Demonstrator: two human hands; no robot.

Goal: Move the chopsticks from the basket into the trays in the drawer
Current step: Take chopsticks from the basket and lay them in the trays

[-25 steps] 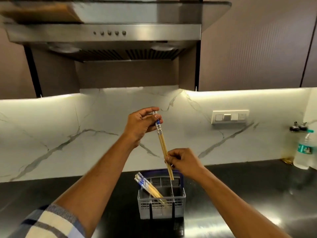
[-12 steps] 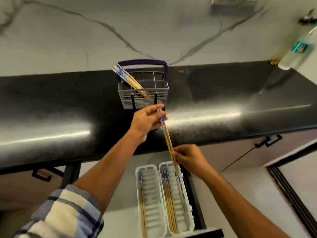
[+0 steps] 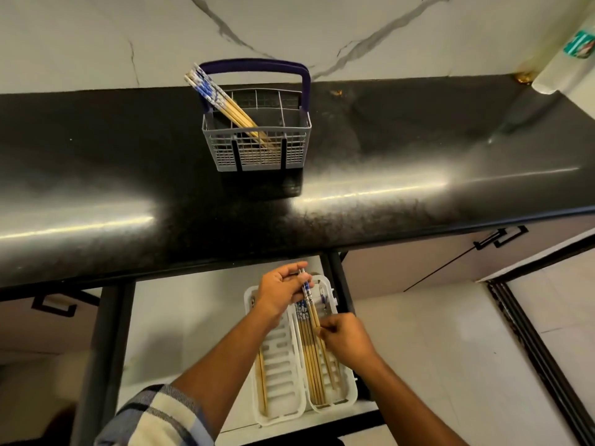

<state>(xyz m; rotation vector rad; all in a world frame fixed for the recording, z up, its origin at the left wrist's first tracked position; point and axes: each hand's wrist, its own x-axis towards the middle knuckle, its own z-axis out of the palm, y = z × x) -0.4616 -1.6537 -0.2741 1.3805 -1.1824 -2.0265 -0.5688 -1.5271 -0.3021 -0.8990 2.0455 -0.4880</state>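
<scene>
Chopsticks [image 3: 309, 304], blue-patterned tops, pinched by left hand [image 3: 280, 294] and right hand [image 3: 344, 336] over right tray [image 3: 349, 392]. Basket [image 3: 257, 149] on counter [image 3: 418, 156] holds more; bottle [image 3: 576, 43] label unreadable.

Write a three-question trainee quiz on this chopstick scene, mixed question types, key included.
1. True or false: the basket is empty.
2. Which tray holds more chopsticks? A) left tray B) right tray
3. Fill in: the left hand and right hand together hold a ___ of chopsticks.

Key: 1 false; 2 B; 3 pair.
</scene>
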